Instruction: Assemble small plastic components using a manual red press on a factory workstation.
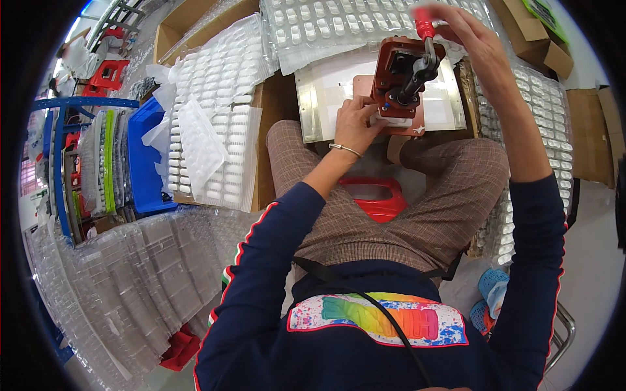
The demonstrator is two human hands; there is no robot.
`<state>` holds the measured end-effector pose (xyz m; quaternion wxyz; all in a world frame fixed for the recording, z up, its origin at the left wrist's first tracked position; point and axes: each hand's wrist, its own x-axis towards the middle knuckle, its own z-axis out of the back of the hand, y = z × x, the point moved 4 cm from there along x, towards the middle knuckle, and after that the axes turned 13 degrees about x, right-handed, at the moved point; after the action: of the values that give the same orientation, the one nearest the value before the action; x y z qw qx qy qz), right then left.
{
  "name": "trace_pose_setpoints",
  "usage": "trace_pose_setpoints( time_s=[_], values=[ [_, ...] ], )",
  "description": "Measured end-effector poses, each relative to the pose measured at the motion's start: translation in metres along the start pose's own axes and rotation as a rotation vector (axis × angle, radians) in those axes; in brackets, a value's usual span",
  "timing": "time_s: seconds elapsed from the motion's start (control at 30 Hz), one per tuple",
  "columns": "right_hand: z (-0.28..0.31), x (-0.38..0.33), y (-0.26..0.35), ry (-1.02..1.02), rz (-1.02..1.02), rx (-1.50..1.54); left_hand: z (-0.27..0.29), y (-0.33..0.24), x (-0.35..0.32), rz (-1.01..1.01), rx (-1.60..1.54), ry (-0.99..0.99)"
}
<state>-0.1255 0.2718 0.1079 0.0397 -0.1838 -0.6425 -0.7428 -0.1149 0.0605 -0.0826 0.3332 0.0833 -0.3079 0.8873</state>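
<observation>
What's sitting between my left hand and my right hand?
In the head view, the red-framed hand press stands between them: right hand on its red-capped lever, left hand at its base.

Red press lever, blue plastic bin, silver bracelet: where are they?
Red press lever (424, 27), head view, on its red handle.
Blue plastic bin (145, 156), head view, on its side wall.
Silver bracelet (344, 150), head view, on the band.

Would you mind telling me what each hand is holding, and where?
Right hand grips the press lever by its red handle; left hand steadies a white piece under the press.
</observation>
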Motion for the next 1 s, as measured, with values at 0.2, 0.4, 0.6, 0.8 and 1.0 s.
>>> trace_pose_setpoints(
  time_s=[0.2,0.4,0.6,0.8,1.0],
  values=[
    [-0.046,0.026,0.029,0.104,-0.303,0.276,-0.007,0.001,-0.017,0.208,-0.219,-0.152],
    [-0.05,0.027,0.041,-0.06,-0.271,0.514,-0.014,-0.003,-0.017,0.065,-0.103,-0.073],
    [-0.054,-0.001,0.075,-0.023,-0.207,0.564,-0.021,0.014,-0.028,0.286,-0.508,-0.094],
    [-0.055,-0.044,0.07,0.196,0.101,0.263,-0.012,0.007,-0.018,0.254,-0.242,-0.092],
    [-0.059,-0.044,0.072,0.204,0.128,0.161,-0.016,0.008,-0.019,0.286,-0.214,-0.132]
  ],
)
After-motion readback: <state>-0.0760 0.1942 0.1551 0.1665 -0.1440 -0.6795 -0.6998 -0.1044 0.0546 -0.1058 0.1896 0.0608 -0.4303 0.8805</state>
